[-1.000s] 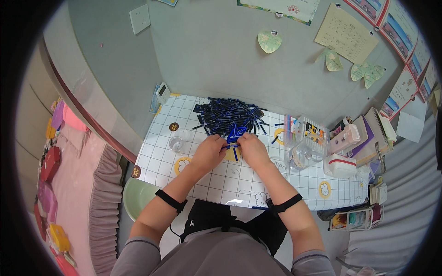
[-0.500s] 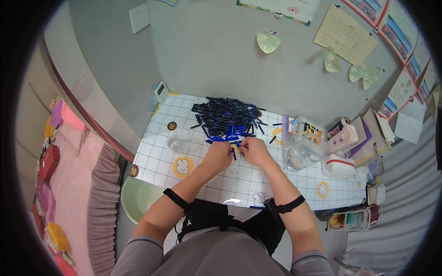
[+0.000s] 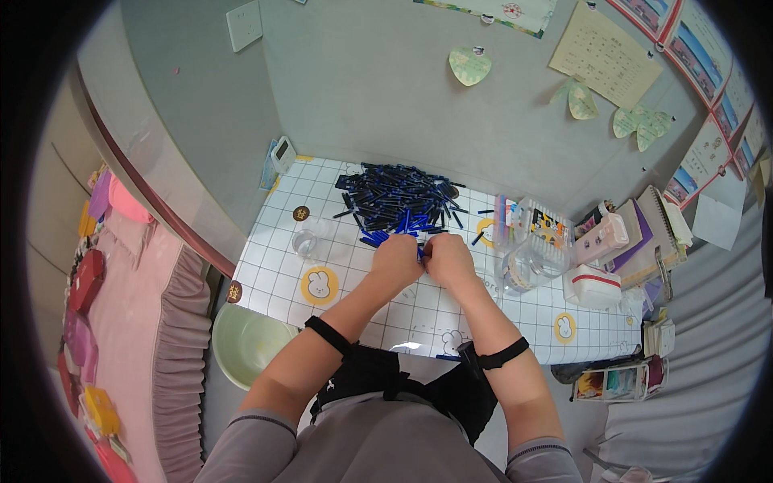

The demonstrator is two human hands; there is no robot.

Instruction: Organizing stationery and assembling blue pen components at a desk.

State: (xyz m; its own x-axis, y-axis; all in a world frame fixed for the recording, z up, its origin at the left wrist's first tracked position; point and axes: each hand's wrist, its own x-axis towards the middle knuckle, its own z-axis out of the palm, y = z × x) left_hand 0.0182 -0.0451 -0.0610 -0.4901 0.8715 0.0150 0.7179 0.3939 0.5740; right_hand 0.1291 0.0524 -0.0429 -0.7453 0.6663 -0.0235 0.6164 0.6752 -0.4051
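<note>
My left hand (image 3: 398,259) and my right hand (image 3: 448,259) meet at the front of a pile of thin dark tubes, fingers pinched together. Between the fingertips shows a small blue tube (image 3: 420,253), which looks like an ink cartridge; the fingers cover most of it. Behind them the heap of blue-black cartridges (image 3: 396,197) spreads over the white checked table (image 3: 362,310). Just beyond my left hand lie several brighter blue cartridges (image 3: 374,238). A clear cup (image 3: 305,242) stands left of the pile.
At the right stand a clear plastic container (image 3: 527,266), a white case with a red stripe (image 3: 596,286), a pink box (image 3: 602,239) and notebooks (image 3: 648,221). A small white timer (image 3: 283,154) leans at the back left corner. A green basin (image 3: 241,346) sits below the table's left edge.
My hands have come together; the gap between them has closed around the blue cartridge. The left hand moved right and slightly up. The view has shifted a little.
</note>
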